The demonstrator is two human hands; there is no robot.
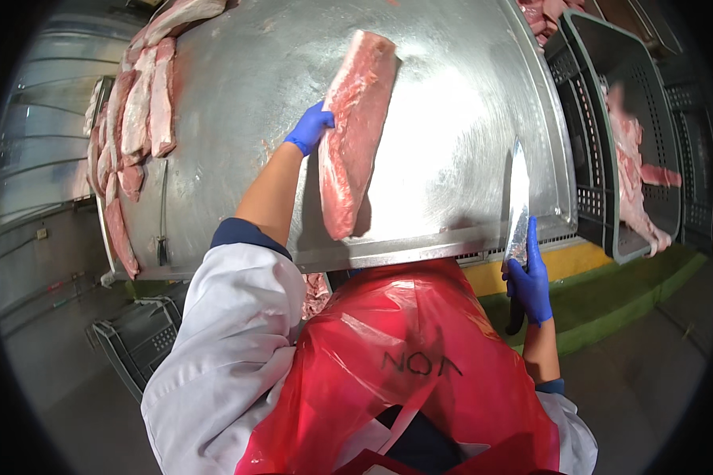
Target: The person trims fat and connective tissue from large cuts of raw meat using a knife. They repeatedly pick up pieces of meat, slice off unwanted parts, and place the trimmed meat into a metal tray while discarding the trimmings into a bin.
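Observation:
A long slab of raw pink meat [355,131] lies lengthwise on the steel table [451,95]. My left hand [310,127], in a blue glove, grips its left edge near the far end. My right hand [529,281], also gloved in blue, holds a large knife [517,207] by its dark handle at the table's near right edge, blade pointing away from me. The knife is well to the right of the slab and does not touch it. I wear a red plastic apron and a white coat.
Several cut strips of meat [139,111] are piled along the table's left edge. A grey plastic crate [602,119] with meat pieces [634,174] stands to the right. Another grey crate [139,336] sits on the floor at lower left.

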